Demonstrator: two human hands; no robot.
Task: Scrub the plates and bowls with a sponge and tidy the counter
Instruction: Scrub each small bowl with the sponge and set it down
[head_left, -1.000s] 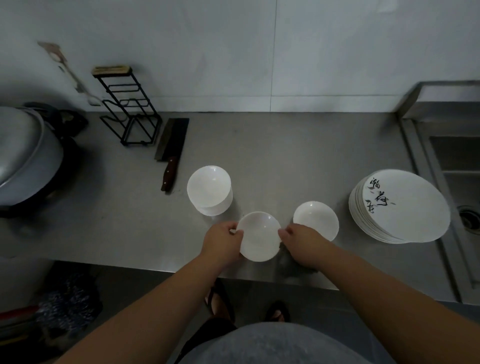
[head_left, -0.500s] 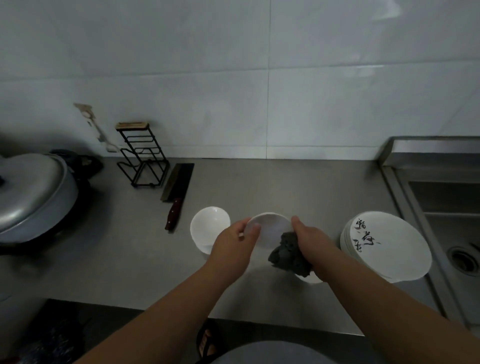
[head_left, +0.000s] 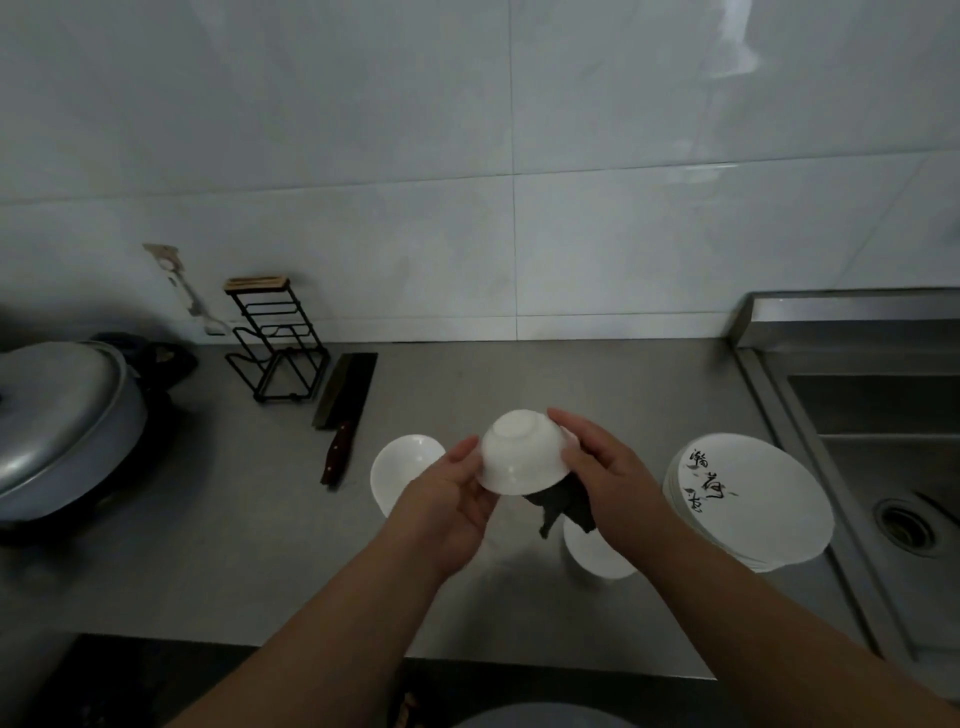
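Observation:
A white bowl (head_left: 522, 454) is held above the counter, turned so its base faces up and away. My left hand (head_left: 447, 501) grips its near left rim. My right hand (head_left: 597, 475) holds a dark sponge (head_left: 563, 506) against the bowl's right side; the sponge hangs below the bowl. A stack of white bowls (head_left: 402, 467) stands on the counter to the left, partly behind my left hand. Another white bowl (head_left: 592, 553) sits under my right wrist. A stack of white plates (head_left: 753, 499) with black lettering lies at the right.
The steel counter (head_left: 519, 379) ends in a sink (head_left: 893, 467) on the right. A cleaver (head_left: 345, 400) lies by a black wire rack (head_left: 275, 348) at the back left. A large lidded pot (head_left: 62, 426) fills the far left.
The bowl came off the counter and got flipped base-up between both hands. The dark sponge appeared in my right hand. The view tilted up toward the wall.

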